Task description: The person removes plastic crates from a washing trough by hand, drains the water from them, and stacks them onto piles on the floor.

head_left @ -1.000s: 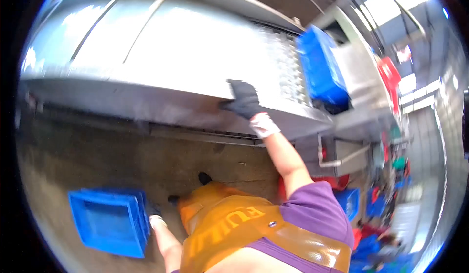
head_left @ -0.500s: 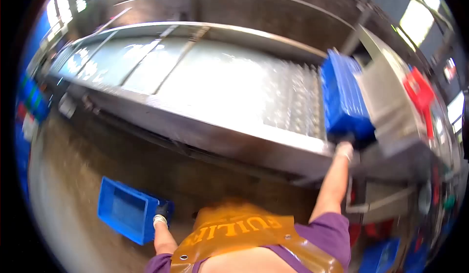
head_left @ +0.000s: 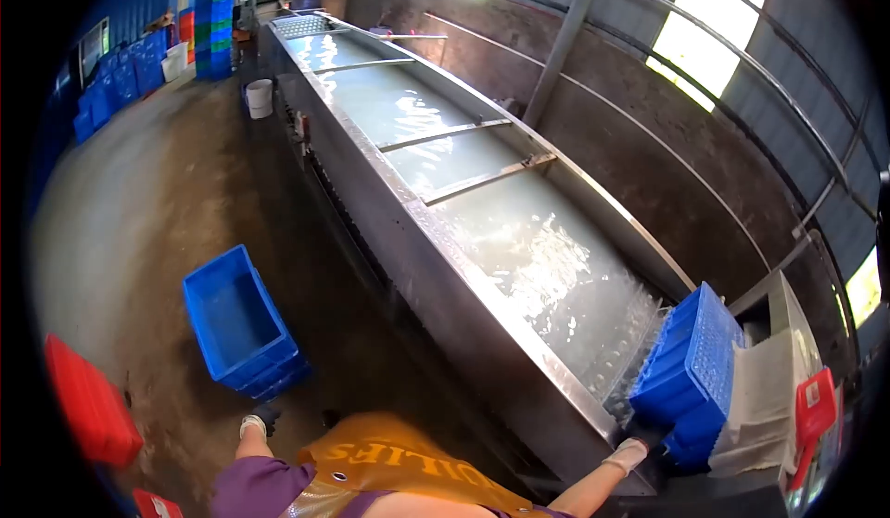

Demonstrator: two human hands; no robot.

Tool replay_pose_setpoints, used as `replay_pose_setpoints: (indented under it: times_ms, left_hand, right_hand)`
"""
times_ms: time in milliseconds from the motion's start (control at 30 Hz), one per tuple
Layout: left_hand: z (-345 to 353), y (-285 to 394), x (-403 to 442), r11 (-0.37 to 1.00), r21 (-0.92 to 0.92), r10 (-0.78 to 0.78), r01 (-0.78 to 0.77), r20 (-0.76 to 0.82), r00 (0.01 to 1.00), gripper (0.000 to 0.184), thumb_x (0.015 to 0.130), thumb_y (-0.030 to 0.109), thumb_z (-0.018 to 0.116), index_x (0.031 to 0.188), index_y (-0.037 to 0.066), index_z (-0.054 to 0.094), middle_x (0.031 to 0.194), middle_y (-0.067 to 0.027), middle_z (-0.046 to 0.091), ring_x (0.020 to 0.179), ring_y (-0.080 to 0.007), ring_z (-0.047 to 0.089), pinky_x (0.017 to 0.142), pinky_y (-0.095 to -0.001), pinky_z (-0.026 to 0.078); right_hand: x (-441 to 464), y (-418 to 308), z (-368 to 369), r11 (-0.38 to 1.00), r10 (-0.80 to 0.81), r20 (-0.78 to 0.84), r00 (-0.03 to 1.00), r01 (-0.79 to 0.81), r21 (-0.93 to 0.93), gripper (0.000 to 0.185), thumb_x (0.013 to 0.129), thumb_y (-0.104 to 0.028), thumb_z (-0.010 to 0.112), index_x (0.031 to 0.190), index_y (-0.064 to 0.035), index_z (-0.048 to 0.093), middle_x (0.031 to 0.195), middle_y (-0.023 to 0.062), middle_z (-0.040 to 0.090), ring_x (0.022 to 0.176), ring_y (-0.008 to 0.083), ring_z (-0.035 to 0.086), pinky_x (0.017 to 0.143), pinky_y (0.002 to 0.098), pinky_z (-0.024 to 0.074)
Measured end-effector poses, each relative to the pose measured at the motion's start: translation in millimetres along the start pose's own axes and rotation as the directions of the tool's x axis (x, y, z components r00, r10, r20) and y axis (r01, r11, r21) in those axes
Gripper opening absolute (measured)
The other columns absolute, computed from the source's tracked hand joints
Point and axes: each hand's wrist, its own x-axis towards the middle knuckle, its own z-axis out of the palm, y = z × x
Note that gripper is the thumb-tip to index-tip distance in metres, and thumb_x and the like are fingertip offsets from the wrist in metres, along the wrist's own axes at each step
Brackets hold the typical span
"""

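Note:
My left hand (head_left: 263, 417), in a dark glove with a pale cuff, is low at the near end of a blue crate (head_left: 239, 319) that stands on the floor; its fingers are too small and dark to read. At the lower right, my right hand (head_left: 646, 436), also dark-gloved, is at the bottom edge of a tilted blue crate (head_left: 691, 360). That crate sits at the near end of a long metal tank (head_left: 445, 240) of water. The crate and the shadow hide the right fingers.
Red crates (head_left: 91, 402) are at the left edge. A white bucket (head_left: 260, 99) and stacked blue and green crates (head_left: 213, 31) stand farther back. A red scoop (head_left: 814, 407) lies at the right. Metal bars cross the tank.
The view has swung left along the tank. My right hand moved from above the tank's near wall to the tilted blue crate. My left hand remains by the floor crate.

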Motion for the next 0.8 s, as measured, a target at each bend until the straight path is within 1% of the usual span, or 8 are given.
replay_pose_setpoints:
  times_ms: [100,167,200,333,400,467,733,800]
  left_hand:
    - [0,-5,-3,0.999,-0.043,-0.033,0.03,-0.061,0.998,0.015,0.08,0.026,0.057,0.089,0.014,0.053,0.06,-0.0063,0.041,0.05,-0.0201,0.045,0.046,-0.0408,0.04]
    - [-15,-41,62,-0.003,0.859,0.586,-0.511,0.416,0.696,0.019,0.075,0.027,0.061,0.087,0.013,0.056,0.063,-0.0093,0.05,0.054,-0.0255,0.052,0.05,-0.0424,0.044]
    - [-7,-40,60,-0.074,0.896,0.624,-0.438,0.384,0.68,0.02,0.074,0.026,0.062,0.088,0.013,0.057,0.066,-0.0105,0.053,0.056,-0.0266,0.054,0.052,-0.0418,0.045]
    - [15,4,61,-0.013,0.901,0.732,-0.433,0.304,0.611,0.026,0.068,0.026,0.065,0.089,0.011,0.063,0.077,-0.0152,0.063,0.068,-0.0314,0.061,0.06,-0.0395,0.049]
    - [29,52,12,0.641,0.437,0.674,-0.631,0.072,0.735,0.022,0.074,0.026,0.061,0.089,0.009,0.063,0.072,-0.0095,0.06,0.06,-0.0245,0.056,0.054,-0.0351,0.045]
    - [41,95,-24,0.842,-0.133,0.513,-0.523,-0.103,0.852,0.02,0.08,0.025,0.058,0.088,0.008,0.063,0.068,-0.0045,0.057,0.055,-0.0176,0.051,0.049,-0.0304,0.041]
    - [65,211,-157,0.615,-0.196,0.727,-0.764,-0.235,0.645,0.04,0.078,0.023,0.066,0.109,0.0,0.054,0.093,-0.008,0.059,0.078,-0.0134,0.055,0.069,-0.0289,0.048]
    - [79,235,-190,0.413,-0.097,0.892,-0.906,-0.16,0.423,0.044,0.078,0.017,0.067,0.115,0.0,0.05,0.101,-0.0076,0.058,0.087,-0.0136,0.055,0.079,-0.0285,0.047]
  right_hand:
    - [-39,24,27,0.997,0.04,0.044,0.998,-0.037,-0.065,0.051,0.094,-0.038,0.04,0.132,-0.0047,0.04,0.134,0.0107,0.041,0.118,0.0269,0.041,0.105,0.038,0.0247]
    - [-22,19,0,0.904,-0.088,0.147,0.985,0.141,-0.404,0.054,0.091,-0.042,0.043,0.129,-0.0049,0.043,0.13,0.0081,0.045,0.116,0.026,0.042,0.105,0.039,0.0249]
    - [-25,22,7,0.89,-0.082,0.131,0.988,0.132,-0.437,0.055,0.088,-0.041,0.05,0.129,-0.0038,0.043,0.125,0.009,0.048,0.112,0.0253,0.044,0.101,0.0393,0.0297]
    - [-108,43,78,0.677,-0.302,0.141,0.943,0.316,-0.664,0.057,0.081,-0.023,0.066,0.127,0.0,0.042,0.118,0.0149,0.051,0.101,0.0251,0.051,0.086,0.0365,0.0445]
    - [-96,59,76,0.578,-0.304,0.334,0.892,0.451,-0.68,0.057,0.079,-0.017,0.068,0.126,0.001,0.041,0.116,0.0161,0.052,0.097,0.0248,0.053,0.082,0.0349,0.0467]
    - [-85,85,77,0.478,-0.281,0.517,0.808,0.585,-0.655,0.058,0.077,-0.011,0.07,0.125,0.002,0.04,0.113,0.0173,0.052,0.093,0.0244,0.055,0.078,0.0332,0.0488]
    - [-185,195,181,0.115,0.022,0.85,0.527,0.843,-0.525,0.046,0.065,-0.018,0.072,0.101,0.0068,0.055,0.088,0.0181,0.061,0.077,0.0276,0.059,0.072,0.0359,0.048]
    - [-190,232,162,-0.235,-0.095,0.987,0.126,0.961,-0.146,0.051,0.064,-0.023,0.073,0.102,0.0072,0.056,0.092,0.021,0.061,0.081,0.0352,0.06,0.074,0.0399,0.0484]
